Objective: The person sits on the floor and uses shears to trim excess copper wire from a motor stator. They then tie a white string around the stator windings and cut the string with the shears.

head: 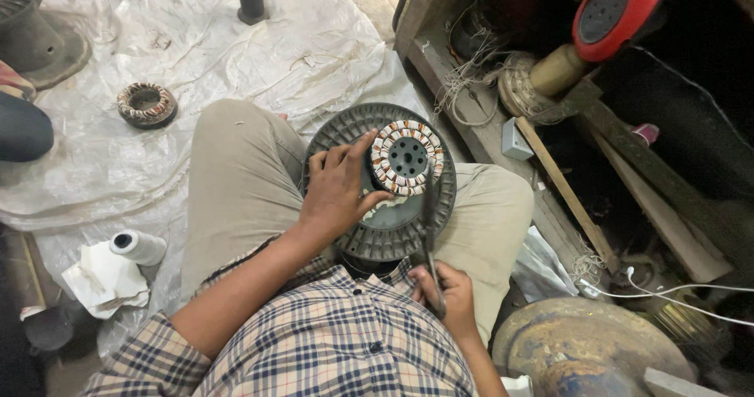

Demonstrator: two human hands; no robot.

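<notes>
At the far left edge of the frame, a dark sleeve [22, 126] of someone else pokes in, apart from you. In the lower left, one white spool of thread [139, 247] lies on a crumpled white cloth [102, 281]. Above it, in the upper left, one spare wound coil ring [147, 104] sits alone on the clear plastic sheet [236, 59] that covers the floor, and a dark round base [35, 32] stands in the corner.

In the middle, your left hand [336, 193] rests spread on the dark ribbed round housing [381, 181] lying on your lap, fingers open, with the index fingertip touching the rim of the stator winding [406, 158], the ring of copper and white coils at the housing's centre. That makes two wound rings in view: this one and the spare.

Just right of centre, low in the frame, your right hand [448, 291] is closed around the handles of a pair of dark pliers [430, 232], whose tip points up at the lower right edge of the winding.

At upper right, a wooden shelf [550, 169] holds tangled wire, one small pale box [516, 139] and one red round plastic case [616, 8]. A white cable [683, 291] runs at lower right, above a rusty round metal body [581, 346].
</notes>
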